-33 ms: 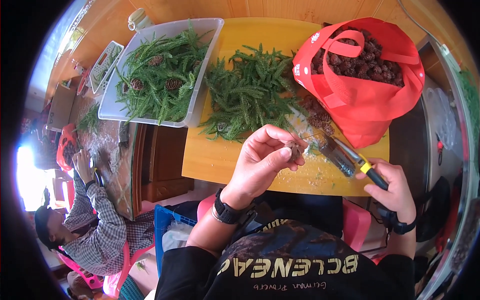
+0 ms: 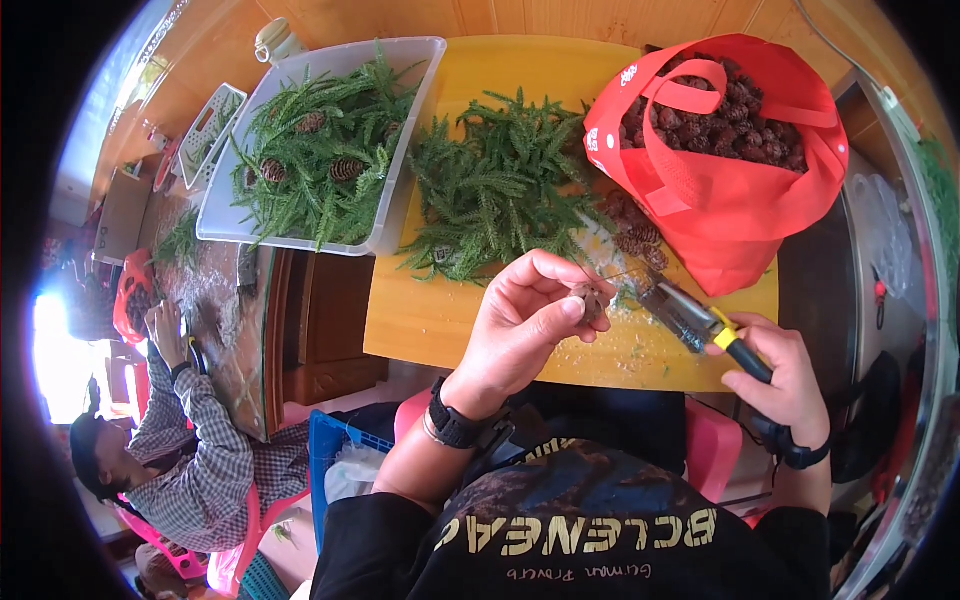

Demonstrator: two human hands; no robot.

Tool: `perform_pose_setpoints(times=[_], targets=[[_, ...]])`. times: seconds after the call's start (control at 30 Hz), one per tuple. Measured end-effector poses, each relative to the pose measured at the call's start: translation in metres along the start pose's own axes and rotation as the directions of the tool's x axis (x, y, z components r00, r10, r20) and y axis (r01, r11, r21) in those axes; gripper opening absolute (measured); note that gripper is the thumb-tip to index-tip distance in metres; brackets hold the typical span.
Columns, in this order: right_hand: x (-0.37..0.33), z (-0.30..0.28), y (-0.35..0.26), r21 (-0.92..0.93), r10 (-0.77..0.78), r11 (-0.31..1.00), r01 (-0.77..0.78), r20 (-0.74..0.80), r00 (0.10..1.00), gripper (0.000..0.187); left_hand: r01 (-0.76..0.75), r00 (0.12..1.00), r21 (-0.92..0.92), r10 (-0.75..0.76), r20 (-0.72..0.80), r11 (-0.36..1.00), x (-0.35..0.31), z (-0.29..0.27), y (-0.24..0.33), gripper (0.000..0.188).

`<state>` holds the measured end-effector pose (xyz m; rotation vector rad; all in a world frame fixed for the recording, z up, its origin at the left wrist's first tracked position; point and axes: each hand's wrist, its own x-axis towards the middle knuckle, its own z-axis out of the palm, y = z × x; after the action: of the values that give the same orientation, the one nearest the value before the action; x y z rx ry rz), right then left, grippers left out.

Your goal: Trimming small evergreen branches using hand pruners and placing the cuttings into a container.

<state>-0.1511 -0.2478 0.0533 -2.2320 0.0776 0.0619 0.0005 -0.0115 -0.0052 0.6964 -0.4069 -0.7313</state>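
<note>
Nearest, bottom ctr: black shirt (image 2: 590, 510) w/ pale print; pink chair (image 2: 715, 440) shows either side, blue crate (image 2: 320, 455) just L of it. L grip (image 2: 530, 315), ctr of frame, closed on small brown cone (image 2: 592, 300), thumb + fingertips pinching it, thin wire running off toward R. R grip (image 2: 785, 375), R of ctr, wrapped on black/yellow pliers (image 2: 738, 350), nose angled up-L; can't tell if jaws meet. Both grips over near part of yellow bench (image 2: 440, 330), R one by its near R corner.

Open top: lower-L of bench, btwn sprigs & near edge; pale crumbs scattered ctr-R. Wire bundle (image 2: 690, 338) lies under/beside pliers, near edge just below. Beyond: loose cones (image 2: 638, 240) touching or v. near red bag (image 2: 735, 245), upper R, packed w/ cones, overhanging bench's R edge. Green sprigs (image 2: 500, 190) heaped mid-bench. Clear bin (image 2: 405, 190), upper L, full of sprigs + few cones, covers part of bench's L edge. Strip of open yellow btwn bin & bag, up top.

Far L: person (image 2: 205, 455) in checked shirt at brown table (image 2: 235, 340). Wood wall (image 2: 560, 15) along top.
</note>
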Motion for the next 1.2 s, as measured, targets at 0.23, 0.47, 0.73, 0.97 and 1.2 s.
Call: perform_pose_setpoints(times=[0.23, 0.47, 0.73, 0.97, 1.2], targets=[[0.018, 0.011, -0.016, 0.031, -0.109, 0.994, 0.109, 0.008, 0.994, 0.022, 0.003, 1.000, 0.071, -0.002, -0.004, 0.997, -0.001, 0.004, 0.002, 0.021], [0.025, 0.009, -0.020, 0.036, -0.154, 0.988, 0.152, 0.052, 0.987, 0.015, 0.057, 0.998, 0.069, -0.056, -0.022, 0.996, -0.003, 0.003, 0.005, 0.021], [0.025, 0.009, -0.018, 0.036, -0.167, 0.986, 0.165, 0.070, 0.983, 0.014, 0.073, 0.997, 0.084, -0.071, -0.023, 0.994, -0.004, 0.003, 0.005, 0.020], [0.022, 0.013, -0.017, 0.025, -0.139, 0.990, 0.138, 0.031, 0.990, 0.016, 0.057, 0.998, 0.098, -0.055, -0.019, 0.994, -0.003, 0.004, 0.005, 0.017], [0.021, 0.017, -0.017, 0.060, -0.244, 0.967, 0.246, -0.042, 0.969, 0.028, 0.003, 1.000, 0.103, -0.002, -0.003, 0.995, -0.001, 0.008, 0.006, 0.013]])
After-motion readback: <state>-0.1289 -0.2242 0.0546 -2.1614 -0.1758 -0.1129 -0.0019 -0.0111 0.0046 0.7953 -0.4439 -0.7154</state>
